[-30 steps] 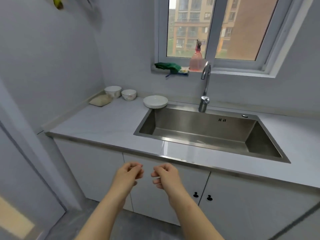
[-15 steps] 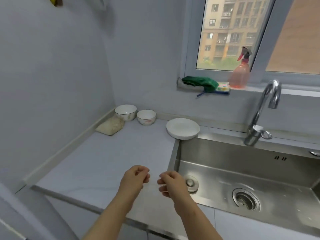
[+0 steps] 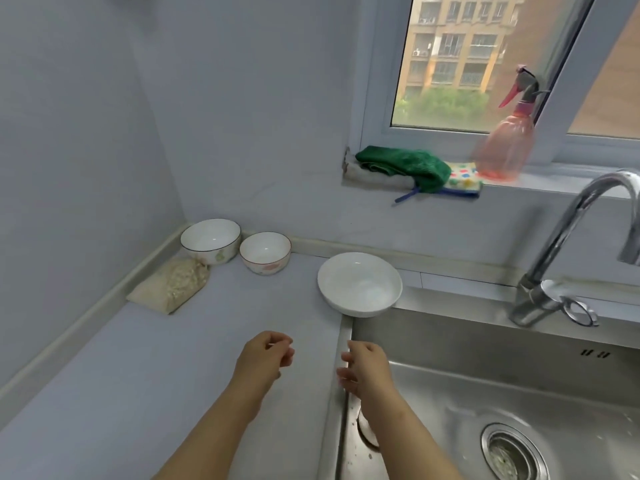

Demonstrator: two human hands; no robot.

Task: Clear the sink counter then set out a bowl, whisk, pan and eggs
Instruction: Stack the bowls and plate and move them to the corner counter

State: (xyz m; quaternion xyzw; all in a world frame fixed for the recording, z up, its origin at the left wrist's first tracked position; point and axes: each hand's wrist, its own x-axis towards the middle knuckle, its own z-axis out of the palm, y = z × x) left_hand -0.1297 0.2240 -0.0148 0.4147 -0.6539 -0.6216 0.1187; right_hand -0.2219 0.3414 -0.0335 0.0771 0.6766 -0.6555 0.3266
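Observation:
On the pale counter [image 3: 145, 368] left of the sink stand a white plate-like bowl [image 3: 359, 284] at the sink's back corner, a small flowered bowl [image 3: 265, 252] and a larger rimmed bowl [image 3: 210, 240] in the far corner. A clear bag of grain [image 3: 171, 285] lies beside the larger bowl. My left hand [image 3: 265, 355] hovers over the counter with fingers loosely curled and holds nothing. My right hand [image 3: 365, 365] hovers over the sink's left rim, also loosely curled and empty. Both hands are well short of the white bowl.
The steel sink [image 3: 502, 393] with a drain [image 3: 512, 452] fills the lower right. A chrome tap [image 3: 568, 251] rises at the right. On the window sill lie a green cloth [image 3: 405, 164], a dotted sponge [image 3: 462, 180] and a pink spray bottle [image 3: 507, 147]. Walls close the left and back.
The view has come closer to the counter and swung left. Both hands have moved forward over the counter edge toward the white bowl, and have spread a little apart.

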